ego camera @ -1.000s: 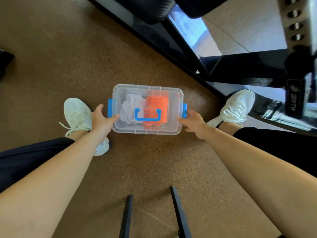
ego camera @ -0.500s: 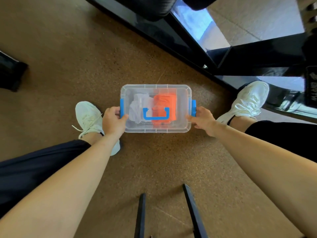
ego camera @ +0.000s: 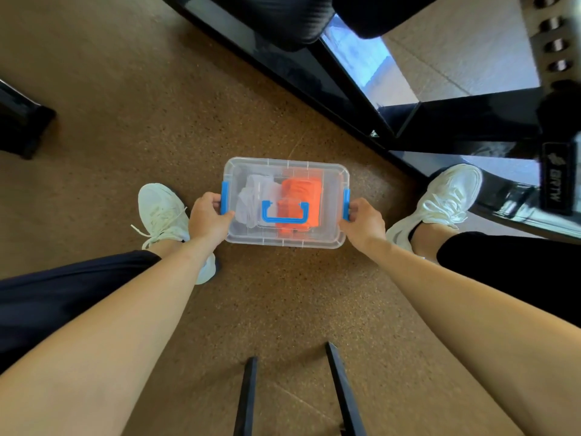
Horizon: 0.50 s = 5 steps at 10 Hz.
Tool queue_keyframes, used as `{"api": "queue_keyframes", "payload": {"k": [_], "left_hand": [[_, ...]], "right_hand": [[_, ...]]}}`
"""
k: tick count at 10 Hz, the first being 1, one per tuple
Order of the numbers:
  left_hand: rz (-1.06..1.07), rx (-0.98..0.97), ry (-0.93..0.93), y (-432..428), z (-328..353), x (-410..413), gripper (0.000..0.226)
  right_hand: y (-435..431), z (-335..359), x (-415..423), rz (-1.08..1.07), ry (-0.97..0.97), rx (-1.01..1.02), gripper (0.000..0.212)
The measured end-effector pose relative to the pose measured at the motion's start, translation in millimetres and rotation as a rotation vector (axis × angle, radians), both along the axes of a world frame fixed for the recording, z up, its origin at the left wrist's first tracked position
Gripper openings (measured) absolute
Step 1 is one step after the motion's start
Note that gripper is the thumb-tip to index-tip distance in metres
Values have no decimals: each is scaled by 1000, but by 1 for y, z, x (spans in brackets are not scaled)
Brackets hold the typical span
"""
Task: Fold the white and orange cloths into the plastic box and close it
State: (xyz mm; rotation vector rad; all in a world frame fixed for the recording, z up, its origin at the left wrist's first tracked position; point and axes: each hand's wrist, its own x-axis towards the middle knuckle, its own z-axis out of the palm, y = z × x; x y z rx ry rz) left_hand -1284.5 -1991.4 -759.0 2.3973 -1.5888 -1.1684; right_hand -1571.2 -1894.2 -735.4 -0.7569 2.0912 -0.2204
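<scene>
A clear plastic box (ego camera: 330, 180) with its lid on sits on the brown floor between my feet. Through the lid I see the white cloth (ego camera: 251, 196) on the left and the orange cloth (ego camera: 301, 191) on the right. A blue carry handle (ego camera: 284, 219) lies flat on the lid. My left hand (ego camera: 207, 218) grips the box's left end at its blue latch (ego camera: 224, 196). On the other end my right hand (ego camera: 364, 223) closes around the right blue latch (ego camera: 346, 202).
My white shoes (ego camera: 160, 212) (ego camera: 440, 199) flank the box. Black gym-machine frame bars (ego camera: 330, 89) run diagonally behind it, a black foot (ego camera: 22, 127) sits far left, and two thin black bars (ego camera: 342, 391) lie near me on the cork-like floor (ego camera: 283, 309).
Both hands went from resting beside the box's near corners to gripping its two ends at the blue latches. The camera view shifted a little.
</scene>
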Motion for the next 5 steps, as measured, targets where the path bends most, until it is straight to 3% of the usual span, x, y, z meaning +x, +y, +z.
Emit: {"api": "queue_keyframes", "payload": {"k": [1, 2, 3, 5], "left_hand": [[-15, 85, 57, -6, 8, -7, 54], [-71, 171, 287, -22, 30, -18, 69], [-104, 198, 390, -26, 54, -31, 70], [-167, 215, 287, -14, 99, -43, 37]], "right_hand": [[-3, 4, -10, -85, -107, 33, 38], [-5, 10, -24, -125, -191, 49, 45], [0, 19, -33, 90, -135, 87, 58], [1, 57, -24, 379, -43, 164, 45]]}}
